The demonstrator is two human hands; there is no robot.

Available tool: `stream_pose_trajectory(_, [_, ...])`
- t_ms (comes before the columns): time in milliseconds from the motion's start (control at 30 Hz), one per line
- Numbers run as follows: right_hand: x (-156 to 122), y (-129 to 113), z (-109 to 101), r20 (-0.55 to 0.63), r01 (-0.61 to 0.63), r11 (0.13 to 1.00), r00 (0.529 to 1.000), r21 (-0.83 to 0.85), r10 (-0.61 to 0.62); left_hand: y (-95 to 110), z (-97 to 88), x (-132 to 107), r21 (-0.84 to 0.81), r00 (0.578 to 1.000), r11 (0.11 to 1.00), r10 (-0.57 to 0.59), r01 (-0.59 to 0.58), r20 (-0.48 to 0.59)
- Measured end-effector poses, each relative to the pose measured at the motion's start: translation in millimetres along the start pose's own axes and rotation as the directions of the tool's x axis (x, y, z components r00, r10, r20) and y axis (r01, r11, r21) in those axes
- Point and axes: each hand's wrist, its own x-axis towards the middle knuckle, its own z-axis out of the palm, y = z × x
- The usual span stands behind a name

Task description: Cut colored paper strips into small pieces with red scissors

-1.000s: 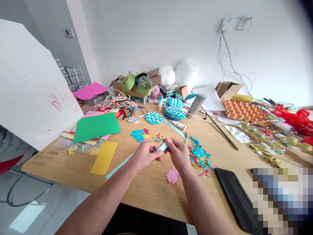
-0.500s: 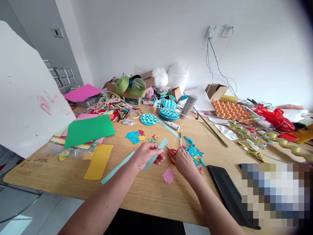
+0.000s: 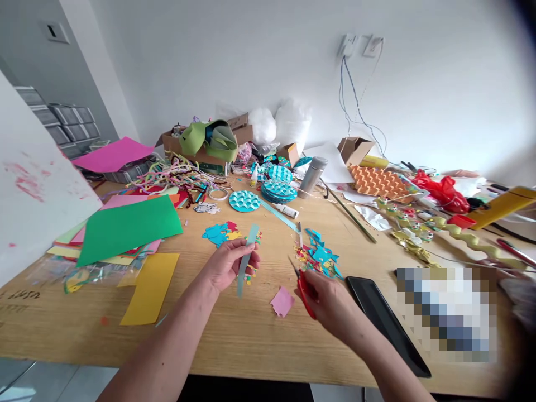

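Left hand (image 3: 230,262) and right hand (image 3: 329,298) hover above a pale wood-grained table (image 3: 234,346) before a plain white wall (image 3: 218,61). Both forearms (image 3: 167,326) slant inward. The right hand curls around red-handled metal scissors (image 3: 307,297); the left thumb and fingers pinch a narrow pale-blue paper strip (image 3: 242,273), apart from the scissors.
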Motion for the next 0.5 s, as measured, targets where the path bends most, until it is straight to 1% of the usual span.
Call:
stream_pose_trajectory(33, [-8,-4,5,0.003,0.035,0.999,0.999,-0.033,-0.035,1,-1.2,0,-0.019,1.000,1.000,0.007,-0.007,0.000])
stream_pose_trajectory(133, [-29,-16,23,0.078,0.151,0.987,0.986,-0.061,-0.146,4,-2.5,-2,-0.053,0.999,0.998,0.030,-0.031,-0.021])
stream_pose_trajectory(233, [-38,-21,36,0.104,0.166,0.975,0.983,-0.150,-0.152,8,-2.1,-3,-0.068,0.998,0.997,0.045,-0.048,-0.040])
stream_pose_trajectory(367, [-32,-13,38,0.098,0.165,0.962,0.984,-0.217,-0.147,8,-1.6,-4,-0.080,0.998,0.995,0.050,-0.054,-0.048])
stream_pose_trajectory(500, [-14,3,31,0.072,0.168,0.960,0.985,-0.226,-0.156,3,-0.3,-3,-0.020,0.998,0.999,0.032,-0.033,-0.050])
